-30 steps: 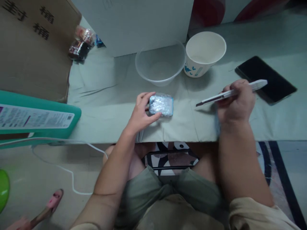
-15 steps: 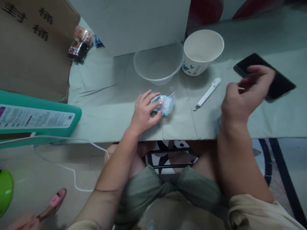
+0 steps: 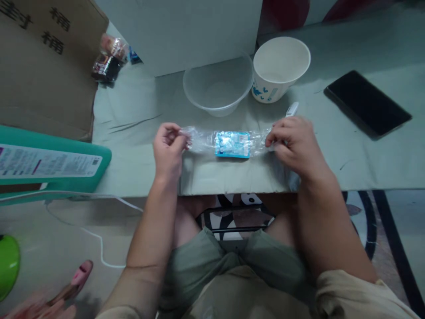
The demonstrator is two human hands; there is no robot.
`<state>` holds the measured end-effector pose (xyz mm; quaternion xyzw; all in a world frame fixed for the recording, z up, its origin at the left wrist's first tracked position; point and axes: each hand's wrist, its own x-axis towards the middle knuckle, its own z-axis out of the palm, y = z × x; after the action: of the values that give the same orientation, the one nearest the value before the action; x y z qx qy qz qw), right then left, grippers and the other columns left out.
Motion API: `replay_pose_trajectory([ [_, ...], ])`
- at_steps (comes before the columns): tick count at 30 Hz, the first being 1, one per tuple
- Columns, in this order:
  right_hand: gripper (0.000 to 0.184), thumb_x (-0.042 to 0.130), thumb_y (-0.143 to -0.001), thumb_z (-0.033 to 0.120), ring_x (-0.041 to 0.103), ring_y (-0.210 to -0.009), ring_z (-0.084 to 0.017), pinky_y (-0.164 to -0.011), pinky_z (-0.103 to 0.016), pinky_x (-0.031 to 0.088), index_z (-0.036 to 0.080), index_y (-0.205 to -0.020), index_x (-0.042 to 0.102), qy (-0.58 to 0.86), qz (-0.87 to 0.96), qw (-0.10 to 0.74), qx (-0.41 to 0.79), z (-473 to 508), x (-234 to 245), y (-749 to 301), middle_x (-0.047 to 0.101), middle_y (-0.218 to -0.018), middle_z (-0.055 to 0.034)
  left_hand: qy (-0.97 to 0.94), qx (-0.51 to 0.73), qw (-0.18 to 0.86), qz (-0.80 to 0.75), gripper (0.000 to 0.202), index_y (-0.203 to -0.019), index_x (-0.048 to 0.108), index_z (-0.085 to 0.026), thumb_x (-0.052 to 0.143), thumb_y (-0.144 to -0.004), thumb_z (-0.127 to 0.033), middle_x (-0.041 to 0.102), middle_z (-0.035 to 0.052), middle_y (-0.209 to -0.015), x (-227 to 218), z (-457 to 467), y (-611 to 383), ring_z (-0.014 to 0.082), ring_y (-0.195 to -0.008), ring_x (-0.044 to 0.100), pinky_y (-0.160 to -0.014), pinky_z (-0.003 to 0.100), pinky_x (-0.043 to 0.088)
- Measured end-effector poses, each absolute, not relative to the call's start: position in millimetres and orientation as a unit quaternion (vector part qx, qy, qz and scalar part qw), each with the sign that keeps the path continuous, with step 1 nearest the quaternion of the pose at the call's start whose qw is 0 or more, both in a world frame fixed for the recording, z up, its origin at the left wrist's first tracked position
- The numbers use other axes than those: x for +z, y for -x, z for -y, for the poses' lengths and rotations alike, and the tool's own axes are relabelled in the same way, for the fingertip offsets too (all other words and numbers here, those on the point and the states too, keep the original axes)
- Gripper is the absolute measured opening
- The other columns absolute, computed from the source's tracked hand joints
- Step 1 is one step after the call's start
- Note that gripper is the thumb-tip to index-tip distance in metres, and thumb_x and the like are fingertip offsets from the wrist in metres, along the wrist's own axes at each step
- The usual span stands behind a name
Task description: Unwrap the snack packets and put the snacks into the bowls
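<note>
A clear plastic bag (image 3: 202, 141) is stretched sideways above the table, with a small blue packet (image 3: 233, 144) inside its middle. My left hand (image 3: 169, 148) pinches the bag's left end. At the other end, my right hand (image 3: 294, 144) grips the plastic between thumb and fingers. Just behind my right hand lies a white utility knife (image 3: 292, 109), its lower part hidden by the hand. A clear plastic bowl (image 3: 217, 108) and a white paper tub (image 3: 274, 86) with a blue print stand side by side beyond the bag.
A black phone (image 3: 368, 103) lies at the right. On the left are a green container (image 3: 102, 161), a cardboard box (image 3: 49, 88) and small wrapped snacks (image 3: 106, 68). A white box (image 3: 199, 35) stands at the back. A white cable (image 3: 101, 241) hangs left; another person's foot (image 3: 79, 277) is below.
My right hand has come left from over the phone and taken the bag's right end. My left hand has shifted left, and the crumpled bag is now pulled out long between both hands.
</note>
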<state>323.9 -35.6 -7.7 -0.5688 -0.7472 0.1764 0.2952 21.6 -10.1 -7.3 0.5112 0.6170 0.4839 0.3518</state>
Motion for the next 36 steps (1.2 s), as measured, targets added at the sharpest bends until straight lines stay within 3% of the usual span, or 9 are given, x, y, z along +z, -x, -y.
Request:
replay_pose_trajectory([
  [5, 0.029, 0.047, -0.068, 0.011, 0.065, -0.105, -0.032, -0.099, -0.055, 0.045, 0.023, -0.072, 0.073, 0.667, 0.644, 0.353, 0.129, 42, -1, -334, 0.070, -0.100, -0.0098, -0.443, 0.506, 0.253, -0.695, 0.021, -0.088, 0.055, -0.021, 0.057, -0.071, -0.009, 0.053, -0.0058, -0.068, -12, -4, 13, 0.0086, -0.053, 0.048, -0.050, 0.025, 0.037],
  [9, 0.021, 0.057, -0.079, 0.018, 0.067, -0.098, -0.029, -0.091, -0.045, 0.050, 0.021, -0.092, 0.073, 0.604, 0.654, 0.445, 0.101, 49, 16, -318, 0.071, -0.098, -0.0107, -0.663, 0.487, 0.165, -0.544, 0.029, -0.105, 0.065, -0.022, 0.067, -0.077, -0.024, 0.069, 0.0041, -0.106, -8, 2, 4, 0.0202, -0.103, 0.066, -0.090, 0.036, 0.053],
  [12, 0.023, 0.064, -0.085, 0.026, 0.067, -0.101, -0.030, -0.091, -0.045, 0.050, 0.024, -0.106, 0.072, 0.517, 0.763, 0.352, 0.164, 51, 17, -304, 0.073, -0.107, -0.0098, -0.805, 0.316, 0.195, -0.463, 0.038, -0.114, 0.069, -0.023, 0.074, -0.077, -0.032, 0.070, 0.0089, -0.129, -3, 9, -18, 0.0287, -0.126, 0.062, -0.109, 0.043, 0.047],
  [15, 0.032, 0.061, -0.087, 0.021, 0.064, -0.112, -0.033, -0.096, -0.049, 0.048, 0.025, -0.117, 0.071, 0.533, 0.788, 0.265, 0.157, 49, 4, -300, 0.072, -0.122, -0.0113, -0.806, 0.233, 0.239, -0.488, 0.017, -0.091, 0.073, -0.021, 0.062, -0.089, -0.033, 0.078, 0.0070, -0.098, 3, 13, -33, 0.0225, -0.094, 0.070, -0.088, 0.037, 0.052],
  [21, 0.018, 0.057, -0.089, 0.018, 0.065, -0.106, -0.033, -0.095, -0.050, 0.047, 0.023, -0.091, 0.075, 0.630, 0.709, 0.296, 0.114, 38, -6, -309, 0.073, -0.106, -0.0111, -0.725, 0.288, 0.315, -0.541, 0.031, -0.062, 0.069, -0.020, 0.061, -0.086, -0.039, 0.059, -0.0005, -0.052, 13, 20, -25, 0.0119, -0.049, 0.048, -0.051, 0.027, 0.035],
  [26, 0.023, 0.052, -0.089, 0.016, 0.068, -0.099, -0.029, -0.092, -0.045, 0.049, 0.024, -0.094, 0.073, 0.613, 0.682, 0.380, 0.123, 42, 7, -303, 0.074, -0.100, -0.0089, -0.654, 0.393, 0.291, -0.577, 0.028, -0.062, 0.068, -0.020, 0.066, -0.084, -0.038, 0.069, 0.0025, -0.064, 11, 18, -17, 0.0138, -0.062, 0.063, -0.060, 0.026, 0.046],
  [30, 0.031, 0.052, -0.086, 0.013, 0.068, -0.110, -0.027, -0.097, -0.043, 0.051, 0.024, -0.107, 0.073, 0.473, 0.782, 0.352, 0.202, 49, 4, -281, 0.077, -0.114, -0.0075, -0.506, 0.490, 0.357, -0.614, 0.034, -0.063, 0.060, -0.021, 0.068, -0.080, -0.049, 0.069, 0.0027, -0.067, 10, 12, -17, 0.0104, -0.047, 0.056, -0.040, 0.023, 0.031],
  [34, 0.056, 0.052, -0.086, 0.007, 0.055, -0.136, -0.030, -0.107, -0.047, 0.045, 0.024, -0.138, 0.063, 0.427, 0.842, 0.265, 0.196, 52, -7, -256, 0.061, -0.151, -0.0086, -0.475, 0.390, 0.485, -0.621, 0.035, -0.083, 0.061, -0.023, 0.075, -0.073, -0.054, 0.070, -0.0004, -0.070, 9, 10, -16, 0.0092, -0.038, 0.052, -0.035, 0.022, 0.026],
  [36, 0.062, 0.054, -0.088, 0.008, 0.058, -0.129, -0.032, -0.100, -0.047, 0.045, 0.027, -0.147, 0.057, 0.470, 0.836, 0.222, 0.174, 51, -10, -250, 0.063, -0.149, -0.0099, -0.529, 0.332, 0.480, -0.616, 0.032, -0.085, 0.063, -0.022, 0.079, -0.071, -0.047, 0.065, -0.0033, -0.065, 8, 11, -16, 0.0081, -0.039, 0.051, -0.037, 0.021, 0.031],
])
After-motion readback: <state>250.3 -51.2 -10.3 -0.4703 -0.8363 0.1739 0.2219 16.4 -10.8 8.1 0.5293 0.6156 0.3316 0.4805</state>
